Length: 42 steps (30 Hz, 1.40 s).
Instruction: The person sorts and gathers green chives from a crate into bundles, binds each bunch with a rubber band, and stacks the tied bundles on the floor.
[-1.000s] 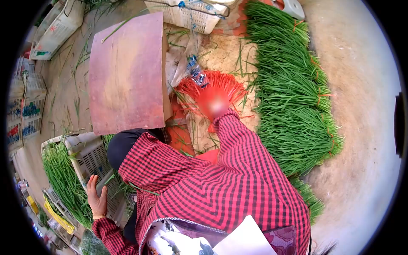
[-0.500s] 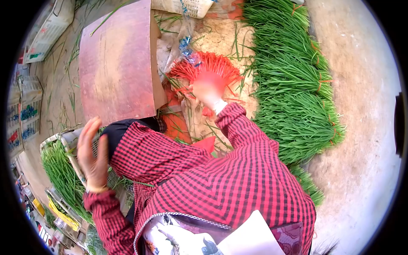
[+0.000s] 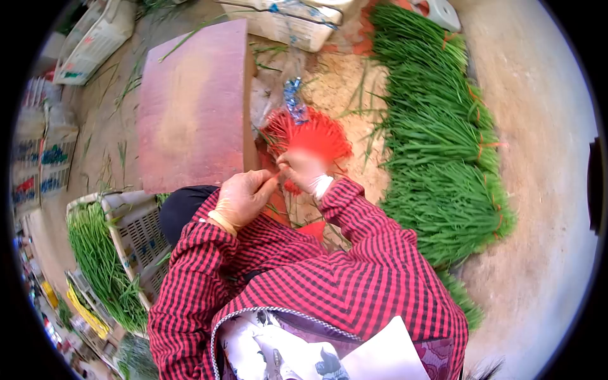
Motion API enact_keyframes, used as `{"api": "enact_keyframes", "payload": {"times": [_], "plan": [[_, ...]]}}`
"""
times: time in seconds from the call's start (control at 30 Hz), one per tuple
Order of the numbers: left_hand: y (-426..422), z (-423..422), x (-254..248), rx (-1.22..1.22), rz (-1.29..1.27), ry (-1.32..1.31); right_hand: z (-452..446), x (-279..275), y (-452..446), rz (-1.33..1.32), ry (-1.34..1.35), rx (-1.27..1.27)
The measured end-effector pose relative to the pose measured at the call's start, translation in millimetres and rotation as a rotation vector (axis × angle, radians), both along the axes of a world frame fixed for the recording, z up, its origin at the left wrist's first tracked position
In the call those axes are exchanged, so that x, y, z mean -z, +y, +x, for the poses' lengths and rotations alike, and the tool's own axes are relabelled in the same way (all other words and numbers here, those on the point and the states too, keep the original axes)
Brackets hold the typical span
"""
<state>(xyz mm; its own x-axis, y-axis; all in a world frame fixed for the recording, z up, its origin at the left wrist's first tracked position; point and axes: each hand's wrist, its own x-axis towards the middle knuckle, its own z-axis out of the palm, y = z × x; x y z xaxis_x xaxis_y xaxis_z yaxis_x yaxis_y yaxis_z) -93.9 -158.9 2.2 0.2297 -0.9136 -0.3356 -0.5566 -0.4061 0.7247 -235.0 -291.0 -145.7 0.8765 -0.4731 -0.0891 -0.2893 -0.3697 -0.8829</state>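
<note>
While together, two hands (image 3: 240, 197) (image 3: 309, 176), one tie-bundle (image 3: 330, 134)

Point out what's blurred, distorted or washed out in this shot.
Head view: a soft round blur hides part of the right hand and red strands, while the left hand is clearer; head view: wide-angle distortion, with black corners; head view: the white sheet looks nearly washed out.

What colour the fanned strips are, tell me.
The fanned strips are red, clearest in the head view.
</note>
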Motion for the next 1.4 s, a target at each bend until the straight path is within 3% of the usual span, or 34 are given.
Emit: {"api": "enact_keyframes", "payload": {"times": [0.03, 0.07, 0.13, 0.17, 0.2, 0.23, 0.27, 0.3, 0.33, 0.37, 0.43, 0.47, 0.53, 0.57, 0.63, 0.7, 0.77, 0.83, 0.93, 1.0, 1.07, 1.2, 1.3, 1.33, 1.4], "plan": [[1.4, 1.7, -3.0, -0.127, -0.052, 0.274, 3.7, 18.4, -2.7, -0.189, 0.186, -0.029], [1.2, 3.1, -16.1, -0.245, 0.028, 0.515, 6.0, 40.6, -7.8, -0.209, 0.448, -0.078], [7.3, 7.8, -27.9, -0.344, -0.069, 0.568, -0.3, 97.5, -16.0, -0.151, 0.611, -0.105], [9.8, 15.8, -45.3, -0.407, -0.171, 0.745, -5.5, 97.9, -22.9, -0.029, 0.725, -0.102], [12.2, 28.1, -63.6, -0.43, -0.236, 0.706, -10.2, 96.2, -30.5, 0.083, 0.846, -0.097], [19.1, 39.1, -64.7, -0.504, -0.321, 0.661, -40.4, 168.4, -27.7, 0.084, 0.716, 0.068], [25.9, 56.2, -60.2, -0.606, -0.368, 0.381, -50.9, 167.8, -32.1, -0.009, 0.67, 0.048], [33.2, 72.2, -59.7, -0.68, -0.381, 0.343, -64.8, 169.9, -39.0, -0.013, 0.593, -0.005], [43.6, 91.6, -59.6, -0.63, -0.399, -0.05, -77.1, 178.1, -35.0, -0.116, 0.541, 0.022], [54.3, 107.9, -57.3, -0.563, -0.378, -0.438, -87.8, 177.3, -37.0, -0.048, 0.518, 0.015], [73.9, 128.0, -31.6, -0.606, -0.271, -0.582, -91.9, 165.6, -41.4, 0.174, 0.519, 0.066], [78.8, 136.3, -24.2, -0.548, -0.038, -0.506, -95.8, 169.3, -45.9, 0.312, 0.463, 0.121], [95.8, 145.0, -5.5, -0.467, 0.264, -0.358, -82.1, 136.6, -62.7, 0.087, 0.43, 0.066], [106.7, 144.1, 7.5, -0.44, 0.34, -0.304, -48.3, 72.2, -53.9, 0.33, 0.477, 0.227], [131.5, 143.2, 26.6, -0.461, 0.166, -0.22, -15.3, 39.2, -70.4, -0.005, 0.188, 0.144], [169.8, 134.8, 22.9, -0.612, -0.07, -0.206, 31.1, 0.2, -81.3, 0.103, -0.009, 0.134], [224.8, 131.4, 18.7, -0.747, -0.357, -0.357, 96.7, -90.9, -32.0, 0.126, -0.097, 0.071], [297.1, 123.5, 0.9, -0.914, -0.431, -0.459, 150.1, -134.0, 10.1, 0.073, -0.16, -0.062], [425.6, 92.1, -29.2, -1.18, -0.192, -0.722, 221.1, -180.4, 101.9, -0.029, -0.125, -0.392], [514.8, 58.2, -26.6, -1.464, -0.111, -0.836, 261.0, -192.5, 181.0, 0.0, -0.28, -0.673], [589.2, 20.0, -24.3, -1.688, 0.118, -0.928, 296.7, -217.3, 267.2, -0.36, -0.393, -0.997], [661.1, -38.3, 14.8, -2.121, 0.348, -0.937, 337.9, -218.2, 441.7, -0.599, -0.649, -1.376], [661.6, -52.9, 43.6, -2.144, 0.532, -0.92, 346.0, -207.0, 564.6, -0.773, -0.687, -1.515], [665.5, -53.7, 51.0, -2.178, 0.349, -0.986, 347.9, -199.9, 602.1, -0.862, -0.692, -1.543], [665.2, -58.0, 58.4, -2.222, 0.346, -0.975, 344.0, -191.0, 669.3, -0.922, -0.677, -1.609]]}}
